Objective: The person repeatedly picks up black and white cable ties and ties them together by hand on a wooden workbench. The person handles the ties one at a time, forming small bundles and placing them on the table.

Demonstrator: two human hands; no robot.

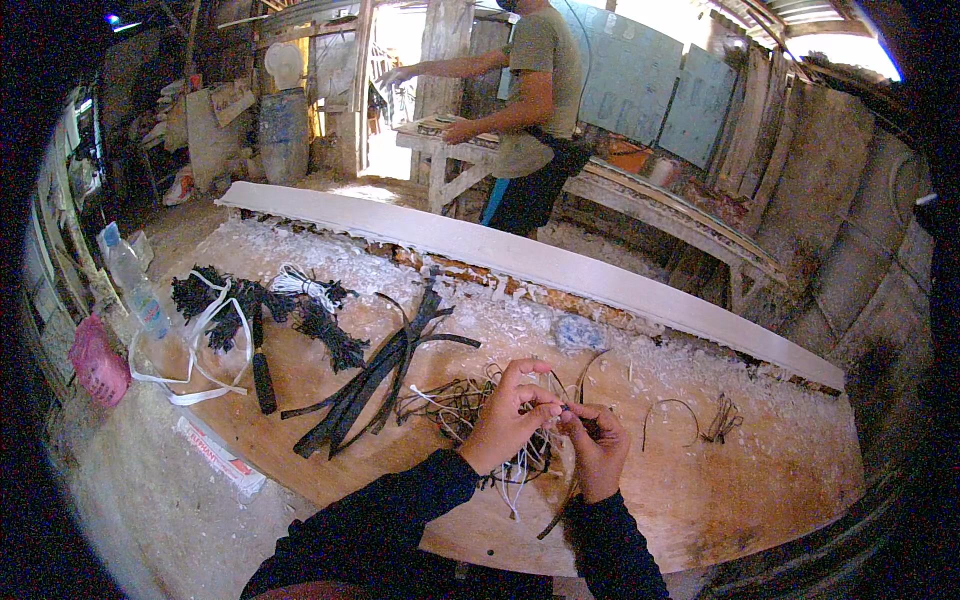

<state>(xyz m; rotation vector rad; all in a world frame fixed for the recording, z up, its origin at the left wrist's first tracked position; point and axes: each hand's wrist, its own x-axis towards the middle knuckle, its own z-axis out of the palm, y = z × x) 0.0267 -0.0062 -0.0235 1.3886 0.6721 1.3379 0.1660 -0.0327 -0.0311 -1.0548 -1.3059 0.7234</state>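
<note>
My left hand (512, 417) and my right hand (598, 450) meet over the wooden board, fingertips pinched closely together. Between them they hold a thin dark strip (558, 519); one end curves up past the fingers and the other hangs below, beside my right wrist. The exact spot under the fingertips is hidden. Beneath my left hand lies a tangle of white and dark cords (447, 408). Left of it, long flat black strips (350, 397) are piled crosswise. Short dark loops of cord (721, 420) rest to the right.
Bundles of black strips (330, 340) and white ties (205, 345) lie at the board's left, near a plastic bottle (140, 285) and a pink bag (99, 362). A long white beam (520, 262) borders the far side. Beyond it, another person (535, 110) stands by a bench (690, 225).
</note>
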